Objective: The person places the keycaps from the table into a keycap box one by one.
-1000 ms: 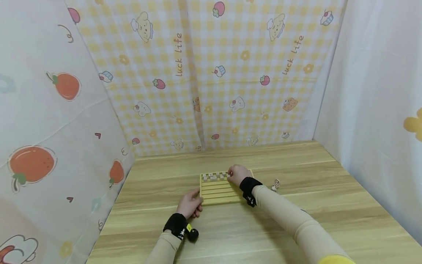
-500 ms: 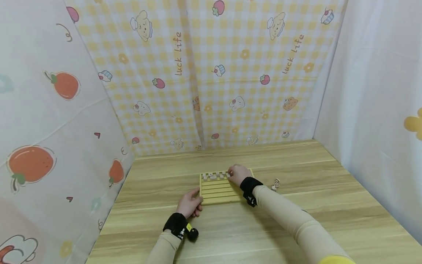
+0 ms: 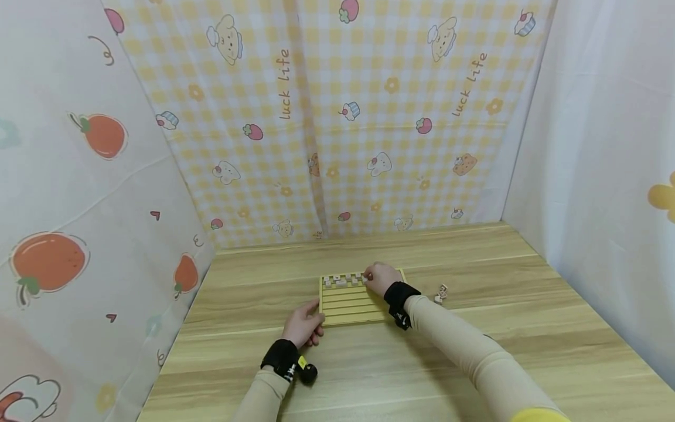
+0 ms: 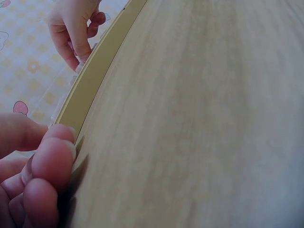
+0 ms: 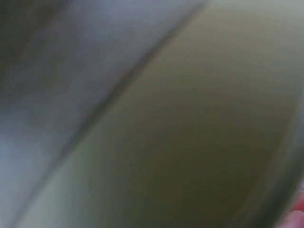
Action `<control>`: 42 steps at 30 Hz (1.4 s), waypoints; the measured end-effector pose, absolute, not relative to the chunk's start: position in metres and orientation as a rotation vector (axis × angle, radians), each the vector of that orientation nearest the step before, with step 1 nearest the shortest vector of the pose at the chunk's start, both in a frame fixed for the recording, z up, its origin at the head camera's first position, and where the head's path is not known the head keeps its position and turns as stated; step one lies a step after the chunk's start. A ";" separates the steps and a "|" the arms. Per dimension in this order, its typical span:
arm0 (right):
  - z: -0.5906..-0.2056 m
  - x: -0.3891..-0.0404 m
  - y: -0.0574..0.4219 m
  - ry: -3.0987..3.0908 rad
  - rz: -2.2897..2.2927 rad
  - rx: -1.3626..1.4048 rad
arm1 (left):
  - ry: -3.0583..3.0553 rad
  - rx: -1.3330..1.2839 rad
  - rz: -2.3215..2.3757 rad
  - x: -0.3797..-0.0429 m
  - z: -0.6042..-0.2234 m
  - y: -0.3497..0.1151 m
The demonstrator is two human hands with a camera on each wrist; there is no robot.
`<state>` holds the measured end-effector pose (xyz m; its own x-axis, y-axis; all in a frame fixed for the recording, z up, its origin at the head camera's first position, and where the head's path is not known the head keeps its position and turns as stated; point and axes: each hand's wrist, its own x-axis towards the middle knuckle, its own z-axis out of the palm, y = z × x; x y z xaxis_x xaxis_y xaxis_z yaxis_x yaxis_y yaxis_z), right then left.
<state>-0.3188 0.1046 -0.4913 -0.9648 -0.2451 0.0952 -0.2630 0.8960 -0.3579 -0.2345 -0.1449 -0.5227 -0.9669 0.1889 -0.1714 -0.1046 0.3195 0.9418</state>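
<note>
A yellow ridged board lies on the wooden table, with small pale blocks along its two far rows. At its near left corner my left hand grips the edge. The left wrist view shows these fingertips bent against the board's side wall. My right hand reaches over the far right part and pinches a small pale block at the end of the second row. Its palm and wrist hide the board's right side. The right wrist view is mostly a close, blurred yellowish surface.
Several loose small blocks lie in a cluster on the table to the right of the board. Patterned cloth walls enclose the back and both sides. My right sleeve stretches across the right front of the table.
Both hands keep almost the same place and hold. The head view has tilted very slightly; no block or board has visibly moved.
</note>
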 end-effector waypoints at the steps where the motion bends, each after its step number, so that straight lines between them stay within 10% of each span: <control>1: -0.491 -0.319 0.105 -3.013 0.578 0.402 | 2.338 0.076 1.696 -0.235 -0.523 -0.145; 42: -0.488 -0.324 0.111 -2.974 0.648 0.596 | 2.322 0.093 1.698 -0.238 -0.525 -0.146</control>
<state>-0.3244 0.1110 -0.4877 -0.9255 -0.3599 0.1181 -0.3764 0.8390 -0.3930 -0.2375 -0.1462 -0.5252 -0.9636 0.2045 -0.1724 -0.1023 0.3139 0.9439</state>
